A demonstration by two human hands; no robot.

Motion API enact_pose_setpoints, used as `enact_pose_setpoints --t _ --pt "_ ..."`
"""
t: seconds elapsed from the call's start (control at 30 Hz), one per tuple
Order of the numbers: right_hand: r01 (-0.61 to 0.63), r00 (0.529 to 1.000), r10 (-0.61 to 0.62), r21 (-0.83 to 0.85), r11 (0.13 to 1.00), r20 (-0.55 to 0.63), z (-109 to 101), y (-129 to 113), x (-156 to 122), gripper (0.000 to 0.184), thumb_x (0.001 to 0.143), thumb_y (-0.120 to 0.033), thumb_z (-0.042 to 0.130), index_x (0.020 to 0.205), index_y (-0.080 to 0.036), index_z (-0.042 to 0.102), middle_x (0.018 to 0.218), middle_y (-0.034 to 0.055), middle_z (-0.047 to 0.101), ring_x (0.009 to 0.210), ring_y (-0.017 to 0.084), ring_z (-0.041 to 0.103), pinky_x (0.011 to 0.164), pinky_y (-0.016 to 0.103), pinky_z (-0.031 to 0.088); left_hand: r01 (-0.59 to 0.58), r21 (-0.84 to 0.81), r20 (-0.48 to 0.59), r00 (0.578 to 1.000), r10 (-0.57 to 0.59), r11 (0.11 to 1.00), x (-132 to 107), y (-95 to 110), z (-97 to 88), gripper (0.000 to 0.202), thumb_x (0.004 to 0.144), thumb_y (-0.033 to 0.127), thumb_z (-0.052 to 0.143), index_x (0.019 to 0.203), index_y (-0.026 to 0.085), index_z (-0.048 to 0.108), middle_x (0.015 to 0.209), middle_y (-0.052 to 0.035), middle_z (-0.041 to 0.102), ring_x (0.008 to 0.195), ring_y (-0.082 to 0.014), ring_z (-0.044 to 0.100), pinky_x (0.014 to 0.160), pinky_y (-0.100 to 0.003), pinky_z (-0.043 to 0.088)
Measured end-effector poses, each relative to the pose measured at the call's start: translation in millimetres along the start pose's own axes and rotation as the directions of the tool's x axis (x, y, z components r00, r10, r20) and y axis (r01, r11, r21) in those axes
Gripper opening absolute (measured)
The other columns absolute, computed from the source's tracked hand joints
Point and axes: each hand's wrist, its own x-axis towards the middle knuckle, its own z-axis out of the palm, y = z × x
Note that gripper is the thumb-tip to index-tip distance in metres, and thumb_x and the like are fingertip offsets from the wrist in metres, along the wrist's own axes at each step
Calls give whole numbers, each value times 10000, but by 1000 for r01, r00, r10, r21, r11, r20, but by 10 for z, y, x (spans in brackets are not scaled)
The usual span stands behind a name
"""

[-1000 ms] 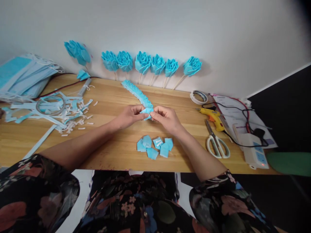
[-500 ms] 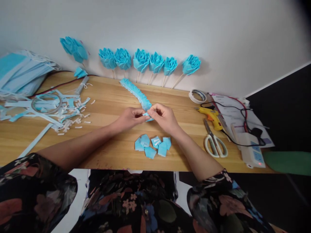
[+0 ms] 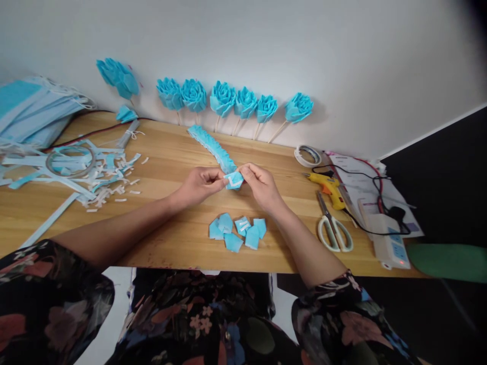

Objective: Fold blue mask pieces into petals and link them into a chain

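Note:
Between my two hands is a small folded blue fabric petal (image 3: 234, 181) with a white strip along its edge. My left hand (image 3: 201, 185) pinches its left side. At its upper right corner, the thumb and forefinger of my right hand (image 3: 259, 185) are closed. Just behind it lies a long row of overlapping blue petals (image 3: 211, 146), slanting back to the left; whether it joins the held petal cannot be made out. Several loose blue petals (image 3: 233, 242) lie on the wooden table (image 3: 171, 243) in front of my hands.
Several blue fabric roses on sticks (image 3: 222, 99) lean against the wall. On the left are stacked face masks (image 3: 26, 114), a tape ring (image 3: 70, 162) and scraps (image 3: 110, 190). Rightward lie a white tape roll (image 3: 307, 156), yellow glue gun (image 3: 327, 187), scissors (image 3: 334, 228) and power strip (image 3: 388, 241).
The petal has come more into sight between my hands, its white strip now showing. My right fingers have shifted slightly right, to its corner.

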Motion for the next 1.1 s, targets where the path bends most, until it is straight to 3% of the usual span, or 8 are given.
enact_pose_setpoints --t 0.17,0.37,0.6,0.77,1.1 --pt "-57 995 52 55 997 81 -16 -22 7 463 853 -658 561 754 -206 568 698 -6 589 675 127 543 685 271 454 21 -1 -99 995 -21 1000 14 26 -11 389 791 499 635 628 167 514 577 41 439 557 -85 360 548 -222 305" --pt "-64 997 66 -47 997 47 69 43 -22 379 813 -509 661 680 -205 478 641 -46 474 614 99 419 591 248 345 8 6 -27 1000 -8 1000 18 -18 -20 372 837 488 588 660 162 557 616 15 521 611 -108 456 608 -238 373" --pt "-106 991 104 24 994 86 81 41 -37 320 855 -478 622 718 -193 575 678 -12 617 647 113 524 653 259 410 5 -75 26 1000 -3 997 61 -111 -43 324 802 453 646 690 163 555 639 18 524 624 -106 458 616 -237 378" --pt "-104 986 96 54 993 135 10 -6 -10 422 917 -537 527 706 -188 635 718 20 665 693 128 591 733 283 465 23 -90 30 999 -20 996 74 -125 -77 331 795 441 656 665 161 537 615 25 497 591 -94 422 584 -231 332" --pt "-121 989 118 30 992 94 -35 -39 7 301 821 -463 664 715 -192 589 672 -6 641 587 101 530 606 252 431 76 -81 -80 993 -83 994 88 -93 -91 332 768 450 676 669 164 541 578 33 501 547 -85 406 552 -230 294"
